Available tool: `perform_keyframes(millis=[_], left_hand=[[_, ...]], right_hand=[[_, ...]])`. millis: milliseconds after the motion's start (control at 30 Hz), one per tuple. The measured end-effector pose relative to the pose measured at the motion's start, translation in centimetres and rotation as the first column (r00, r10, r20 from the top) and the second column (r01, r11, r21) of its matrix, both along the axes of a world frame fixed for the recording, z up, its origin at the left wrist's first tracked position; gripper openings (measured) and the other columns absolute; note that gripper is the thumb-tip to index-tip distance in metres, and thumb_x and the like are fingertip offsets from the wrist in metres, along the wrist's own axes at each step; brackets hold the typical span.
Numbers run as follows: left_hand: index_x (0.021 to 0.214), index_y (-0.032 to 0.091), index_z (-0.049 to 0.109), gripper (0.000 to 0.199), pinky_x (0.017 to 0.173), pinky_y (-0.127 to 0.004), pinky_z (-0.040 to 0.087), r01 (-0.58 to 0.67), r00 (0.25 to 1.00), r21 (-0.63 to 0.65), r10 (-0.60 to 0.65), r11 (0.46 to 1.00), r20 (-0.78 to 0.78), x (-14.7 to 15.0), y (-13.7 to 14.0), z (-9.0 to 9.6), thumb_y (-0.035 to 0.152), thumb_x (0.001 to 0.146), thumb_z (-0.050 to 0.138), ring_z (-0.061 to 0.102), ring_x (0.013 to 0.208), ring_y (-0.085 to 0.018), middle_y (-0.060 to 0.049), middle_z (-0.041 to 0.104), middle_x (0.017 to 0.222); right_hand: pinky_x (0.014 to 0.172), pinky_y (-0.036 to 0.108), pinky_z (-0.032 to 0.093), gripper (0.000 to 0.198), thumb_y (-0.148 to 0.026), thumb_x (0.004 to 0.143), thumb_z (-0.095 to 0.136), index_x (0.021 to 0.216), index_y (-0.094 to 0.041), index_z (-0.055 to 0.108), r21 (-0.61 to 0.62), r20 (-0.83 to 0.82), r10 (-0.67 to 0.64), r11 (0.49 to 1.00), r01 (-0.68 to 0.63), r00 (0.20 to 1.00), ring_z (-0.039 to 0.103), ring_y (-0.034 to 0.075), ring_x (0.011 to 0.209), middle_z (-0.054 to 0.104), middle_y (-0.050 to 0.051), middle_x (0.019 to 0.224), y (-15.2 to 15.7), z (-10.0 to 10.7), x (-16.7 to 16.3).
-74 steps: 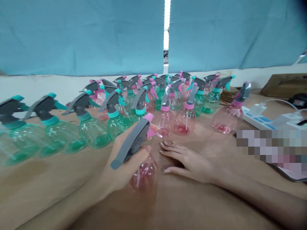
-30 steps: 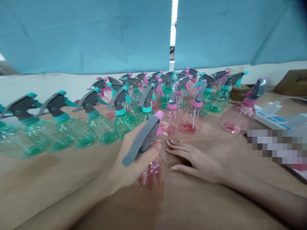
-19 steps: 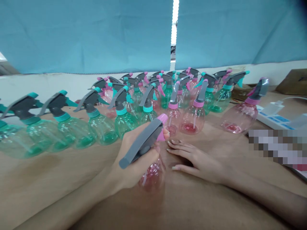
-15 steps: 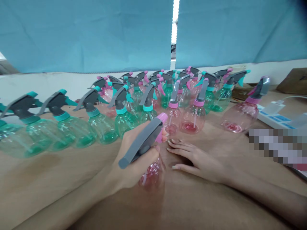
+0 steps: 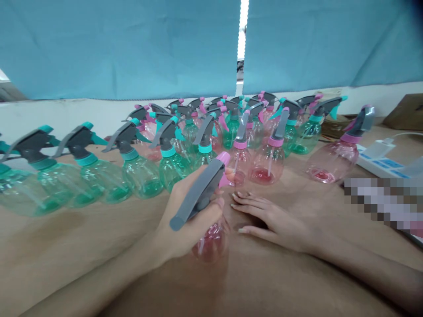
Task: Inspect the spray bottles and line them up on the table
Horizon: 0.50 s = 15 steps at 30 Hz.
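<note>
Left fingers (image 5: 209, 215) grasping pink bottle (image 5: 210, 245) just below its sprayer (image 5: 201, 189), right fingers (image 5: 248, 210) spread on table (image 5: 264, 286), holding nothing; assembly looks done, like bottles (image 5: 267, 165) beyond the left fingers, grip not yet let go.

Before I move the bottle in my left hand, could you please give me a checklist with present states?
1. Left hand around the transparent pink plastic spray bottle: ok.
2. Right hand without a bottle, palm down on the brown table: ok.
3. Grey plastic spray head tightened: cannot tell; the hand hides its joint.
4. Way forward open: not ok; transparent green and pink bottles stand ahead.
5. White plastic power strip apart from this bottle: ok.
</note>
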<state>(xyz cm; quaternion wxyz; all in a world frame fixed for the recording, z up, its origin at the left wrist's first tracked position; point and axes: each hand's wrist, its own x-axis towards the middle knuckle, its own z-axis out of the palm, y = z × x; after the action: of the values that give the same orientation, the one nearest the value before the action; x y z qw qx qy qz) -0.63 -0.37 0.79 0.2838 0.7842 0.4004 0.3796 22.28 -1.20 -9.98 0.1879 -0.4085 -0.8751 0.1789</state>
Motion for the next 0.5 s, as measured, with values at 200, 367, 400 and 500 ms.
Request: perform_keyframes(millis=[200,367,400,500], left_hand=[[0.079,0.027,0.045,0.006,0.050,-0.029,0.034,0.079,0.996,-0.049,-0.077,0.996,0.034,0.11,-0.03,-0.16,0.024,0.079,0.049,0.043,0.051,-0.015,0.007,0.042,0.061],[0.085,0.027,0.048,0.005,0.052,-0.029,0.036,0.080,0.996,-0.021,-0.079,0.997,0.036,0.20,-0.13,0.02,0.024,0.081,0.047,0.046,0.053,-0.015,0.006,0.042,0.063],[0.088,0.027,0.050,0.008,0.052,-0.029,0.037,0.083,0.996,-0.018,-0.083,0.996,0.037,0.23,-0.12,0.05,0.023,0.081,0.047,0.046,0.053,-0.015,0.006,0.043,0.064],[0.090,0.026,0.051,0.012,0.052,-0.029,0.038,0.079,0.996,-0.010,-0.079,0.997,0.030,0.30,-0.07,0.08,0.023,0.080,0.047,0.047,0.053,-0.015,0.006,0.047,0.066]], right_hand=[[0.115,0.050,0.029,0.057,-0.051,0.093,0.051,0.142,-0.023,0.045,0.001,-0.005,-0.006,1.000,0.006,1.000,0.033,0.026,0.140,0.040,0.007,0.151,-0.11,0.15,-0.03],[0.115,0.049,0.029,0.057,-0.050,0.092,0.052,0.142,-0.024,0.044,0.002,-0.012,-0.015,1.000,0.016,1.000,0.034,0.026,0.140,0.041,0.006,0.150,-0.11,0.17,-0.07],[0.115,0.049,0.029,0.057,-0.050,0.092,0.052,0.142,-0.024,0.044,0.004,-0.006,-0.015,1.000,0.015,1.000,0.034,0.026,0.140,0.041,0.006,0.150,-0.11,0.18,-0.09],[0.114,0.049,0.030,0.057,-0.051,0.093,0.051,0.142,-0.023,0.045,0.006,0.005,-0.018,1.000,0.018,1.000,0.035,0.025,0.140,0.042,0.007,0.150,-0.13,0.24,-0.14]])
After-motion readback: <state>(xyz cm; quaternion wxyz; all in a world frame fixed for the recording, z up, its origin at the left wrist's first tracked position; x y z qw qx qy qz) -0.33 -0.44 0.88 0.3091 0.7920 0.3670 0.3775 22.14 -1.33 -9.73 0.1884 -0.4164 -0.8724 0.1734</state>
